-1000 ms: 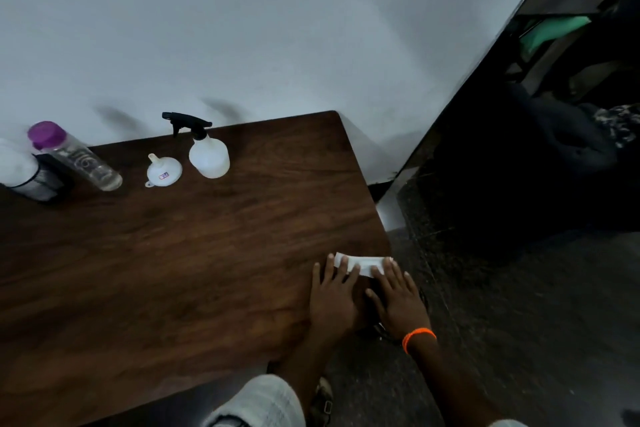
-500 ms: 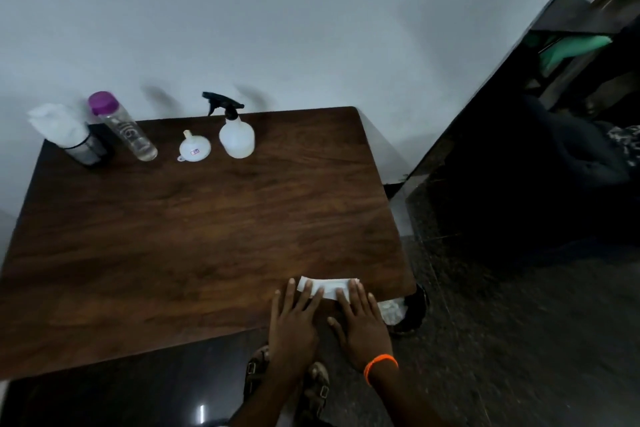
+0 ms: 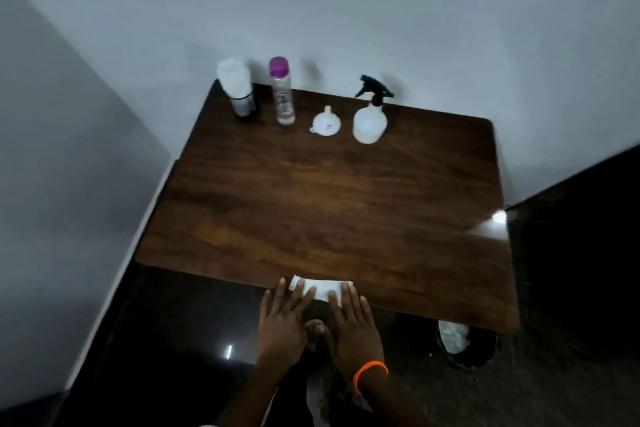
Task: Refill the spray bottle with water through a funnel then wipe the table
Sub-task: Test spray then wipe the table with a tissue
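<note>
A folded white tissue [image 3: 323, 286] lies at the near edge of the dark wooden table [image 3: 329, 204]. My left hand [image 3: 282, 326] and my right hand [image 3: 353, 326] press flat on it side by side, fingers spread. At the far edge stand a white spray bottle [image 3: 370, 121] with a black trigger head, a small white funnel [image 3: 326, 121] lying mouth down, and a clear water bottle [image 3: 282, 90] with a purple cap.
A dark holder stuffed with white tissues [image 3: 238, 87] stands at the table's far left corner. A black bin [image 3: 465, 343] with crumpled white paper sits on the floor under the near right corner. White walls close off the back and left.
Both hands have slid the tissue leftward along the near edge, from the right corner toward the middle. The view has swung left with them.
</note>
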Tool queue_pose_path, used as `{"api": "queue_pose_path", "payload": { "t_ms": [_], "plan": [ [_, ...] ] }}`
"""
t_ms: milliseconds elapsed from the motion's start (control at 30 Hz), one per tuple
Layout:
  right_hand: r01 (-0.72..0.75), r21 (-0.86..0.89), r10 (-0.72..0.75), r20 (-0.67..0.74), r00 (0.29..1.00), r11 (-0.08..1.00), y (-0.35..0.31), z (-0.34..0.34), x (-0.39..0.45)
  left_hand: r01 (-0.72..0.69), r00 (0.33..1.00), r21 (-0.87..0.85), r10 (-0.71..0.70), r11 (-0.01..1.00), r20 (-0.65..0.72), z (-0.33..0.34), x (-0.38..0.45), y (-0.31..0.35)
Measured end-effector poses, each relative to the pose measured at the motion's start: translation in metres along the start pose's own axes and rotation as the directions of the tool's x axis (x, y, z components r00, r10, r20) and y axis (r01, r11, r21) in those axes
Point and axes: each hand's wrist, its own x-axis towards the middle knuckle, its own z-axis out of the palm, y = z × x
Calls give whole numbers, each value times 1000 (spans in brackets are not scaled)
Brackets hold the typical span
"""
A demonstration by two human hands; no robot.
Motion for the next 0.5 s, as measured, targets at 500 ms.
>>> {"api": "queue_pose_path", "payload": {
  "t_ms": [500],
  "plan": [
    [274,-33,-271,84,959,961,-142,4,115,291,945,-119,-305,949,-115,-31,-16,-161]
  ]
}}
